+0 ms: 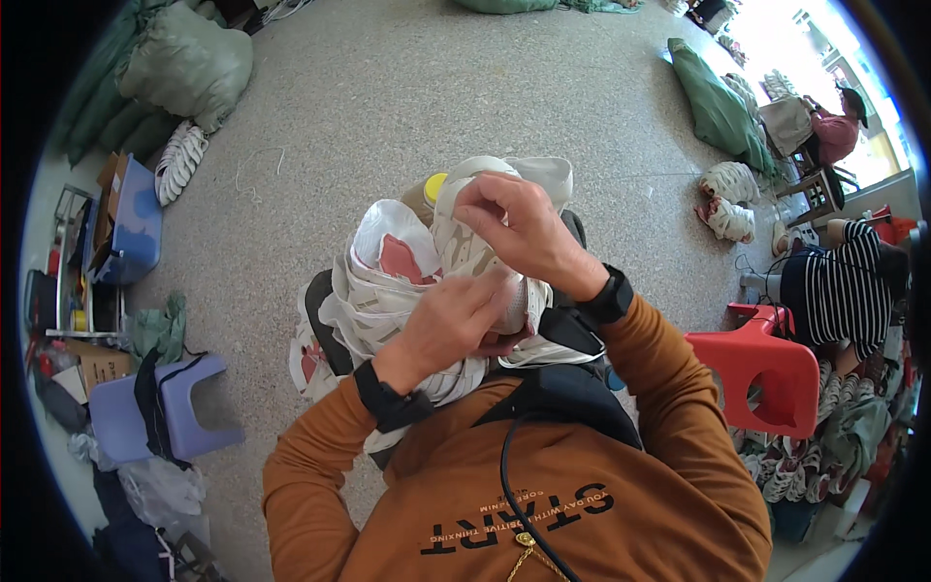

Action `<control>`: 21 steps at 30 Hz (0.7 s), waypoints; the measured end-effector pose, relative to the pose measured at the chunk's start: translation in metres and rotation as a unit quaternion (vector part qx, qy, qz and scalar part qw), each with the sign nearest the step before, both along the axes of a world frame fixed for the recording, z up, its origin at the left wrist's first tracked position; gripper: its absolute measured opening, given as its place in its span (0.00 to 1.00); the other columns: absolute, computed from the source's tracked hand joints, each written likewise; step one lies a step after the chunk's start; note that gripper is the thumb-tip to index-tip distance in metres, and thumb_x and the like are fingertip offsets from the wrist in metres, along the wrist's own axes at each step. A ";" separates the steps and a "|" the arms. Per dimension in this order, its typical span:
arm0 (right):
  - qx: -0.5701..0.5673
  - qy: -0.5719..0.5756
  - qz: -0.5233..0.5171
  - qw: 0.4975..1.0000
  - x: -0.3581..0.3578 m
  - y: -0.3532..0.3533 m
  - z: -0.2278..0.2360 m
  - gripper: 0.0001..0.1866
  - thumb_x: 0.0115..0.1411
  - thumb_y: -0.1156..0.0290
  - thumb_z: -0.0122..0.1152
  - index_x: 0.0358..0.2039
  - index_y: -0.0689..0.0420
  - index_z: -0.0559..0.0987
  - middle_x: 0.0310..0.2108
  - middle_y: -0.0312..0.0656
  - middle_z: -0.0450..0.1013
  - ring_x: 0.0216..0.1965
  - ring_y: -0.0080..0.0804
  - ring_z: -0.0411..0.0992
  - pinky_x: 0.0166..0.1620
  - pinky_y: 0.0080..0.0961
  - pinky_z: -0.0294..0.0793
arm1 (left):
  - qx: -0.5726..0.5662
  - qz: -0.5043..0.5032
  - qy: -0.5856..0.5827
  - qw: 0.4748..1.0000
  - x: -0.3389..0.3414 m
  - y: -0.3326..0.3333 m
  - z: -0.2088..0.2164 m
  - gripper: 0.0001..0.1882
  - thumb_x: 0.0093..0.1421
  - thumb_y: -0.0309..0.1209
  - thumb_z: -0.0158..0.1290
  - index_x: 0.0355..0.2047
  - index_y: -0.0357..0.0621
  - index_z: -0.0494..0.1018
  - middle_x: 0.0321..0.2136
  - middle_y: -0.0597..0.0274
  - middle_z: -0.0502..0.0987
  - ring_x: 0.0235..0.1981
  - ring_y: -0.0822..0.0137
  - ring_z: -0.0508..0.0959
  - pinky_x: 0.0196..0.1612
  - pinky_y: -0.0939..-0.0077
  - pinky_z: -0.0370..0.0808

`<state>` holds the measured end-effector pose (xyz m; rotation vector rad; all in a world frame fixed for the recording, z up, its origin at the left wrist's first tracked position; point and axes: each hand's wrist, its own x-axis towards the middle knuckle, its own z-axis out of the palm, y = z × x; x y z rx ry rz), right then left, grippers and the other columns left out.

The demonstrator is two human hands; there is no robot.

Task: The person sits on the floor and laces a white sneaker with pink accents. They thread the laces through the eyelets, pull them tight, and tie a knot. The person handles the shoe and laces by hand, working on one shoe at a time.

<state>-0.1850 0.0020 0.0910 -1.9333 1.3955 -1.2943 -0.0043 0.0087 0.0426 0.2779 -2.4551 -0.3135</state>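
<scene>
A white and beige shoe upper (464, 247) lies over my lap, its far end pointing away from me. My left hand (454, 315) grips its near part, fingers closed on the material. Just above the upper, my right hand (519, 225) is closed in a pinch; whatever sits between its fingertips is too small to make out. Beside my left hand, more white uppers (373, 315) are bunched together, with a pink lining piece (400, 257) showing among them. Behind the upper peeks a yellow cap (435, 187).
To the right stands a red plastic stool (761, 373), near a person in a striped top (849, 296). A purple stool (160, 407) and a blue crate (131, 218) are at the left. Green sacks (718, 107) and bundles of uppers (727, 199) lie on the speckled floor.
</scene>
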 end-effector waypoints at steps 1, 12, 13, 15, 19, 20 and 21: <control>0.028 -0.003 0.027 0.999 -0.003 0.001 0.003 0.05 0.60 0.76 0.63 0.36 0.63 0.79 0.30 0.43 0.75 0.29 0.32 0.73 0.34 0.28 0.72 | -0.044 0.024 -0.038 0.998 -0.006 -0.007 0.003 0.12 0.53 0.29 0.54 0.38 0.38 0.75 0.37 0.56 0.76 0.38 0.59 0.77 0.38 0.63 0.74; -0.007 0.070 -0.014 0.997 -0.022 0.061 -0.050 0.09 0.57 0.76 0.62 0.40 0.61 0.78 0.36 0.46 0.72 0.38 0.48 0.73 0.40 0.38 0.75 | 0.403 0.072 0.070 0.910 0.016 -0.028 0.135 0.07 0.67 0.25 0.51 0.40 0.35 0.77 0.26 0.64 0.77 0.25 0.70 0.77 0.33 0.71 0.74; -0.028 0.090 -0.025 0.995 -0.022 0.061 -0.055 0.10 0.57 0.76 0.62 0.40 0.61 0.78 0.36 0.46 0.72 0.38 0.48 0.73 0.40 0.38 0.75 | 0.408 0.016 0.161 0.899 0.024 -0.029 0.150 0.09 0.69 0.27 0.49 0.42 0.35 0.77 0.26 0.65 0.76 0.25 0.74 0.75 0.33 0.75 0.73; -0.073 0.121 -0.044 0.989 -0.019 0.055 -0.062 0.10 0.57 0.76 0.62 0.40 0.62 0.77 0.35 0.47 0.71 0.38 0.49 0.73 0.40 0.39 0.75 | 0.416 -0.042 0.269 0.868 0.031 -0.029 0.163 0.10 0.72 0.28 0.47 0.43 0.34 0.76 0.25 0.65 0.76 0.25 0.77 0.73 0.33 0.81 0.72; -0.102 0.061 -0.070 0.990 -0.020 0.035 -0.037 0.03 0.57 0.84 0.58 0.33 0.64 0.76 0.32 0.49 0.72 0.32 0.48 0.74 0.36 0.37 0.75 | 0.414 0.020 0.219 0.883 0.028 -0.020 0.155 0.10 0.72 0.26 0.47 0.43 0.35 0.76 0.26 0.65 0.75 0.25 0.79 0.71 0.32 0.84 0.70; -0.155 0.090 -0.101 0.979 -0.028 0.030 -0.005 0.03 0.57 0.84 0.57 0.33 0.64 0.77 0.31 0.49 0.72 0.31 0.47 0.74 0.36 0.37 0.75 | 0.404 0.053 0.177 0.896 0.025 -0.019 0.142 0.10 0.72 0.26 0.46 0.43 0.35 0.76 0.26 0.65 0.75 0.25 0.79 0.71 0.32 0.85 0.69; -0.189 0.052 -0.131 0.972 -0.039 0.027 0.018 0.02 0.59 0.83 0.57 0.33 0.64 0.77 0.30 0.48 0.72 0.30 0.44 0.73 0.36 0.34 0.74 | 0.421 0.065 0.142 0.893 0.023 -0.021 0.127 0.10 0.72 0.26 0.47 0.44 0.36 0.76 0.26 0.66 0.74 0.25 0.79 0.70 0.31 0.85 0.69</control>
